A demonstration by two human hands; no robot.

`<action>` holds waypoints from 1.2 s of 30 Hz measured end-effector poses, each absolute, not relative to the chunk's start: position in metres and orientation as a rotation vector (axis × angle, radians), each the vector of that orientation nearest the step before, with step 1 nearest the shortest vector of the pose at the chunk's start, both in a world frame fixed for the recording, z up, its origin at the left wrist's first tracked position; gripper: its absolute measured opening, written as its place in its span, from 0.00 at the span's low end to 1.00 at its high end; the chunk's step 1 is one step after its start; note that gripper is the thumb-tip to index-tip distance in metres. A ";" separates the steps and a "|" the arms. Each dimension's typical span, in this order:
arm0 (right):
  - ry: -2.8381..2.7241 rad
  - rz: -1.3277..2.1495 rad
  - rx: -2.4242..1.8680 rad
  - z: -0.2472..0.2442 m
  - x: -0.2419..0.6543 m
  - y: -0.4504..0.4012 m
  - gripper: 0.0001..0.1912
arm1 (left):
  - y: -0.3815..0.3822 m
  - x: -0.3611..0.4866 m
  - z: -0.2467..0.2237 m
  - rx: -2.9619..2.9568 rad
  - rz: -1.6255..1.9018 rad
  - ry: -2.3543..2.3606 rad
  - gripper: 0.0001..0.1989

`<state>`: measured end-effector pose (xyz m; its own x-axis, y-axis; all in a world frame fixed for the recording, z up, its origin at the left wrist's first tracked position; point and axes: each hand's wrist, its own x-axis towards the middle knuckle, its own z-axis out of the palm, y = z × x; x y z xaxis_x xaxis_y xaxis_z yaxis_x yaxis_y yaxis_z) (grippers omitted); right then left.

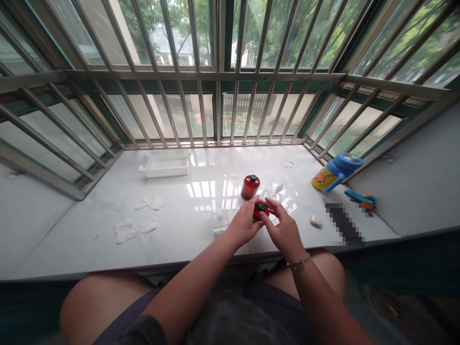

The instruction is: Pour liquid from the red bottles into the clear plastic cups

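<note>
Between my two hands is a small red bottle (261,211) with a black cap. My left hand (246,221) grips its left side, fingers curled round it. From the right, my right hand (283,225) closes on the same bottle, thumb and fingers near the cap; parts of the bottle are hidden by the fingers. Just beyond stands a second red bottle (250,187), upright, also with a black top. Clear plastic pieces (279,189) lie behind my right hand, and a clear container (219,221) is left of my left hand.
A white plastic basket (164,173) stands at the back left, with crumpled tissues (126,230) nearer. At right are a blue and yellow flask (334,173), a blue-handled tool (360,198), a small pale block (316,221) and a blurred-out dark object (344,224). Window bars (215,75) edge the white sill.
</note>
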<state>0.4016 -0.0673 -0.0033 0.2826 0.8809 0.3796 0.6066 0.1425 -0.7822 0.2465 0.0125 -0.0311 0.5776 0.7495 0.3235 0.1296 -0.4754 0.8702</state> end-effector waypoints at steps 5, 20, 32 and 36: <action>-1.244 0.400 -1.511 -0.010 0.403 -0.075 0.26 | 0.010 0.244 -0.028 1.936 0.912 0.704 0.45; -1.270 0.491 -1.378 -0.026 0.400 -0.074 0.29 | 0.010 0.244 -0.028 1.935 0.918 0.694 0.45; -1.328 0.469 -1.414 -0.031 0.395 -0.074 0.30 | 0.009 0.244 -0.030 1.959 0.900 0.714 0.45; -1.240 0.393 -1.449 -0.030 0.392 -0.074 0.27 | 0.008 0.244 -0.030 1.963 0.910 0.715 0.44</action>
